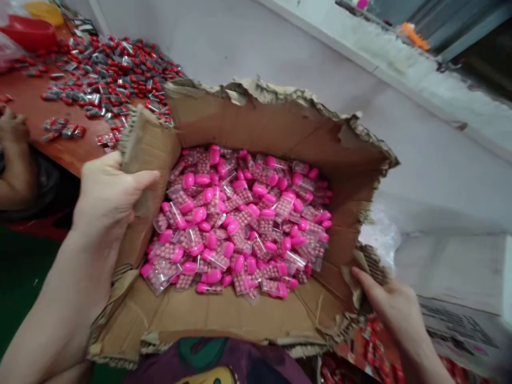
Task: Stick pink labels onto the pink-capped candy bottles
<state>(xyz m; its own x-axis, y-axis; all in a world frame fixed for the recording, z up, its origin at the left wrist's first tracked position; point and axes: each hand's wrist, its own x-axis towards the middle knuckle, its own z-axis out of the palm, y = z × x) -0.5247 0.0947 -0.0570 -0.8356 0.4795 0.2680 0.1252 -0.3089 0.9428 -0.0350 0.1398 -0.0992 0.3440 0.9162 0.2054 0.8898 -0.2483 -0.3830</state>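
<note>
A torn brown cardboard box (240, 314) is held in front of my body, its open top facing me. Inside lie many small clear containers with pink caps (240, 224), filled with tiny pink balls. My left hand (108, 192) grips the box's left wall, thumb over the inner side and fingers hidden behind the cardboard. On the right, my right hand (394, 304) pinches the ragged edge of the right wall, thumb inside; its other fingers are out of sight behind the flap.
A reddish table (24, 96) at upper left bears a heap of small red-capped containers (120, 74) and a red scoop-like item (30, 33). Another person's arm (16, 154) rests at the left edge. A printed carton (456, 298) stands at right, near a pale wall (240, 48).
</note>
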